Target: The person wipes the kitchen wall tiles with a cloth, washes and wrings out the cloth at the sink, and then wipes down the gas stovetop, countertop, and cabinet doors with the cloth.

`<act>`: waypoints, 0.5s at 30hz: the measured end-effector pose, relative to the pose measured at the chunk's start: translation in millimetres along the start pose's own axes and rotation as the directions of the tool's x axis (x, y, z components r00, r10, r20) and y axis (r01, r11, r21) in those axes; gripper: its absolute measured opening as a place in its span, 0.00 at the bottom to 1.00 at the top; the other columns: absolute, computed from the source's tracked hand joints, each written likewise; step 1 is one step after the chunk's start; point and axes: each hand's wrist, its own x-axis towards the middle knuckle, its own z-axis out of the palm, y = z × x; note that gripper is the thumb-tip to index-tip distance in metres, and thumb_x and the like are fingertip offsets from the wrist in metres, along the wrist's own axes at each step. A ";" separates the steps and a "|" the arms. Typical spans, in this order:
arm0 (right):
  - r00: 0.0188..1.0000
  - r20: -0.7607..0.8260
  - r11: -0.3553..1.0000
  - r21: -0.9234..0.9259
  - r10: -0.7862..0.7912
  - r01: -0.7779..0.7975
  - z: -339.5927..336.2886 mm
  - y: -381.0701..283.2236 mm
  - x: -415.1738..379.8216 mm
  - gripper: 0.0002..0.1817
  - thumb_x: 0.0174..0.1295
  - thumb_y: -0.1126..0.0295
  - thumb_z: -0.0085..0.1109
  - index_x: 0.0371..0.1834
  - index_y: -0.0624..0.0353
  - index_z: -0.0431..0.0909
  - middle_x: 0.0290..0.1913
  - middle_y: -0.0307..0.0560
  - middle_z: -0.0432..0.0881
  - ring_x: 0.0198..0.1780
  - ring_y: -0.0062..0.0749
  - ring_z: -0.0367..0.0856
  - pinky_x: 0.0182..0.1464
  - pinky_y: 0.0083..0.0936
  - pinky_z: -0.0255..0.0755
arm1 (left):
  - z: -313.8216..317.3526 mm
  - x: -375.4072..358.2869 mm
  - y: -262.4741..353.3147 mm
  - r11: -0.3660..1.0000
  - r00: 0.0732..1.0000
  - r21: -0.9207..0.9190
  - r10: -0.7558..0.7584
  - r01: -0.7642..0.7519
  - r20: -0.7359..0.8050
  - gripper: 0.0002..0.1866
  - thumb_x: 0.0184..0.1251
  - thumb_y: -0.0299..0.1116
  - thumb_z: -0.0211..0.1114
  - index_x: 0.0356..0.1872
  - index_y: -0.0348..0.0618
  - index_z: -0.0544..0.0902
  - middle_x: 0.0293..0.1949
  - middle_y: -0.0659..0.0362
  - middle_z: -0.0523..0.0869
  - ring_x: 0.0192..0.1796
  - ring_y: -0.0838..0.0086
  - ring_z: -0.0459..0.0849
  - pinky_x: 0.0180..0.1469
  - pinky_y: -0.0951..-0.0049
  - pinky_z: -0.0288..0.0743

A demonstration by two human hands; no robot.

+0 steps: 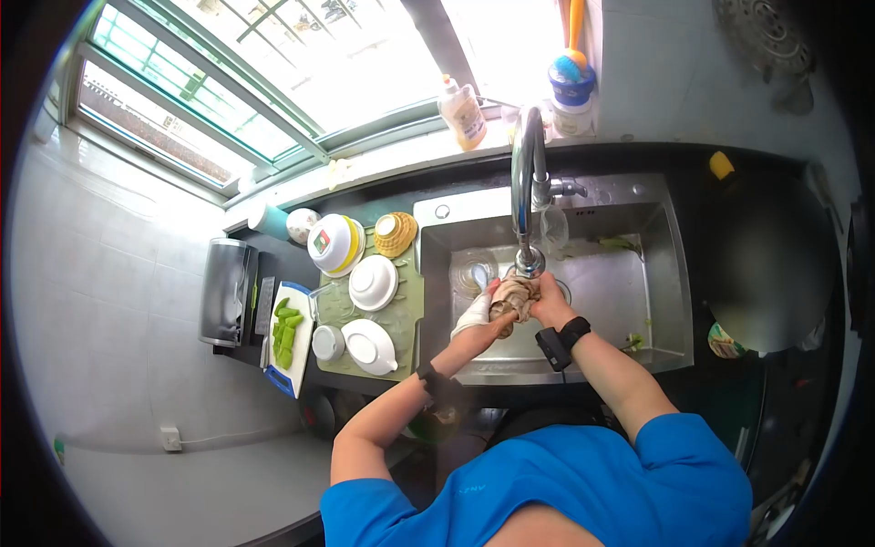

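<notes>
- Beige and brown, the cloth (517, 299) is crumpled into folds, directly below the spout of the chrome faucet (522, 182); it is at the middle of the frame, over the sink (597, 301).
- Its bunched length slants from upper right to lower left, the lower end beside the left hand's fingers; the folds leave no clear front or back.
- The left hand (480, 313), with a white covering over part of it, is partly closed and grips the cloth from the left.
- The right hand (549, 301) is curled around the cloth's right side; its fingertips are too small to make out.
- Green scraps (622, 244) lie toward the right side of the sink.
- Left of the sink, white bowls (373, 283) and a yellow-brown bowl (395, 234) stand on a green mat (401, 314).
- Farther left, green vegetable pieces (286, 333) lie on a blue-edged white cutting board (296, 360).
</notes>
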 end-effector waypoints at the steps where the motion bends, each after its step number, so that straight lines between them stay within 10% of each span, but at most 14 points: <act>1: 0.997 -0.037 0.994 0.086 0.068 -0.065 7.0 -5.3 -2.4 0.20 0.67 0.60 0.46 0.50 0.65 0.79 0.49 0.55 0.84 0.50 0.47 0.84 0.59 0.44 0.79 | 2.2 -0.7 -1.0 1.000 1.000 0.001 -0.002 0.002 0.001 0.38 0.68 0.38 0.68 0.74 0.37 0.62 0.61 0.48 0.79 0.62 0.66 0.79 0.63 0.70 0.71; 5: 0.920 -0.098 0.825 0.487 0.378 -0.287 36.9 -30.6 -6.7 0.20 0.70 0.51 0.51 0.53 0.55 0.73 0.47 0.46 0.81 0.50 0.37 0.83 0.54 0.37 0.80 | 16.9 -3.9 -10.7 0.981 0.991 -0.178 -0.098 0.080 -0.094 0.36 0.71 0.44 0.65 0.74 0.37 0.63 0.58 0.52 0.81 0.58 0.70 0.79 0.60 0.72 0.73; 9: 0.907 -0.145 0.820 0.499 0.397 -0.279 44.4 -34.5 0.8 0.25 0.71 0.43 0.41 0.50 0.53 0.75 0.43 0.46 0.81 0.45 0.41 0.83 0.51 0.37 0.81 | 10.6 -3.3 2.1 0.861 0.900 -0.277 -0.436 0.426 0.027 0.29 0.75 0.53 0.57 0.65 0.42 0.74 0.44 0.58 0.85 0.42 0.74 0.83 0.40 0.72 0.77; 12: 0.879 -0.292 0.831 0.526 0.376 -0.181 42.7 -31.2 7.8 0.14 0.69 0.62 0.46 0.39 0.61 0.78 0.38 0.49 0.84 0.37 0.41 0.85 0.41 0.40 0.83 | 17.0 0.0 -17.5 0.842 0.904 -0.345 -0.424 0.415 0.052 0.23 0.76 0.54 0.53 0.55 0.48 0.80 0.35 0.63 0.85 0.30 0.79 0.79 0.28 0.74 0.69; 15: 0.888 -0.414 0.973 0.186 0.202 -0.134 44.1 -29.4 8.4 0.11 0.70 0.63 0.49 0.37 0.57 0.77 0.32 0.46 0.82 0.33 0.37 0.83 0.36 0.37 0.81 | 15.6 4.4 -18.4 0.742 0.845 -0.422 -0.517 0.521 0.136 0.18 0.76 0.50 0.54 0.51 0.49 0.81 0.34 0.64 0.84 0.29 0.79 0.78 0.26 0.75 0.66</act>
